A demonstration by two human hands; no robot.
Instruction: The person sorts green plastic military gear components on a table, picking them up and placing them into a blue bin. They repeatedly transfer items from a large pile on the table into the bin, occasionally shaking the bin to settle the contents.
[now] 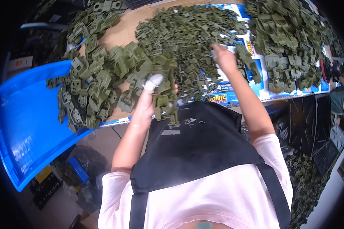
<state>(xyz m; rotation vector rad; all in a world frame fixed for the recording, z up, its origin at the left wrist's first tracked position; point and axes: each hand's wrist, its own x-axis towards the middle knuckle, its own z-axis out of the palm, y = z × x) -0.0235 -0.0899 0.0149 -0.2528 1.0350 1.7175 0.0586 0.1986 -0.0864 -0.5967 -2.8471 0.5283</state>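
My left hand [146, 103] is closed around an olive-green moulded plastic toy vehicle body [166, 101] at the table's front edge. White wrapping covers the thumb, and most of the other fingers are hidden behind the piece. Further right, my right hand [226, 60] hovers over the near right side of a heap of small green plastic parts [191, 38]. White covering shows on a digit there too. Its fingertips point left and are blurred, so whether they grip a part is unclear. Larger green plastic bodies [99, 95] are piled beside my left hand.
A blue plastic tray [30, 122] juts out at the left edge of the table. Another mound of green parts [286, 45] stands at the right. Printed blue-and-white cardboard [233, 89] and brown cardboard [122, 32] cover the tabletop. Black crates [309, 126] are below right.
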